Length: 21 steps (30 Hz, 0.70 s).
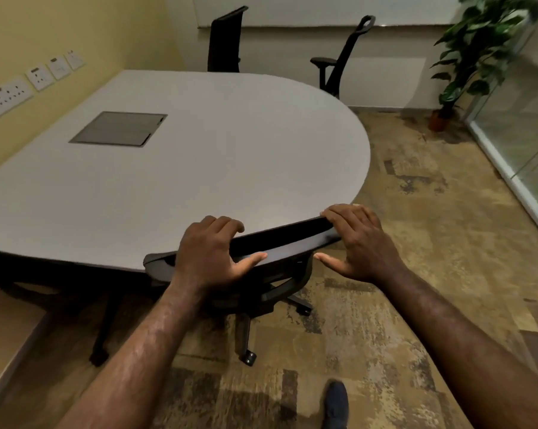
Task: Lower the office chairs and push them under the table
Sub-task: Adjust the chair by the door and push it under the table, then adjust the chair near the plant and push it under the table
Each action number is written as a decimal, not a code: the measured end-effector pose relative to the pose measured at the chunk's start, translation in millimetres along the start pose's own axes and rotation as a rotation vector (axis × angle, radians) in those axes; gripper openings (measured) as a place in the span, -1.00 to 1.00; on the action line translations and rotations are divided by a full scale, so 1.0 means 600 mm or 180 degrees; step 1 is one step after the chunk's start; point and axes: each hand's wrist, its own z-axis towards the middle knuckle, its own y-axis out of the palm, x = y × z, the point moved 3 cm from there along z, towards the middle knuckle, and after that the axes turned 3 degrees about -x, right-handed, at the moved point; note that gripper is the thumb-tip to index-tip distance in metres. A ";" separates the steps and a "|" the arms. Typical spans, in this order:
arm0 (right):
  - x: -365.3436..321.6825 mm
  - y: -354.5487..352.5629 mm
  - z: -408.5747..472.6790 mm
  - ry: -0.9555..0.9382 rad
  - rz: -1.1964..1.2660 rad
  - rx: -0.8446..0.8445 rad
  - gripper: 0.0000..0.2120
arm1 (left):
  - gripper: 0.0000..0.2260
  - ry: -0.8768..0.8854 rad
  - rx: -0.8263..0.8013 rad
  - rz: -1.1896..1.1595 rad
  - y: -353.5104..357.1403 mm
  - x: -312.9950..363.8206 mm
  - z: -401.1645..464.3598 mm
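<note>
Both hands grip the chair (280, 239) back's top edge, left hand (212, 252) curled, right hand (357, 243) looser, the surface (199, 168) lying straight ahead.

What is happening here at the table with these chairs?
A person holds the backrest top of a black office chair with both hands, left hand and right hand. Its backrest meets the edge of the grey table. Two more chairs, one and another, stand at the far side.
</note>
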 end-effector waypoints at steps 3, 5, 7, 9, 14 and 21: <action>0.034 -0.028 -0.017 0.0188 -0.0071 0.0162 -0.25 | -0.47 0.0136 0.0192 -0.0014 -0.003 0.026 0.047; 0.067 -0.046 -0.028 0.0316 -0.0163 0.0209 -0.23 | -0.48 0.0231 0.0283 -0.0051 0.000 0.050 0.081; 0.105 -0.061 -0.038 0.0404 -0.0235 0.0213 -0.23 | -0.50 0.0280 0.0332 -0.0092 0.007 0.078 0.116; 0.146 -0.074 -0.044 0.0462 -0.0278 0.0235 -0.24 | -0.52 0.0308 0.0351 -0.0090 0.016 0.107 0.153; 0.258 -0.109 -0.053 0.0622 -0.0351 0.0407 -0.31 | -0.55 0.0424 0.0401 -0.0064 0.040 0.183 0.248; 0.414 -0.166 -0.069 0.1034 -0.0473 0.0504 -0.33 | -0.53 0.0517 0.0572 -0.0135 0.088 0.276 0.360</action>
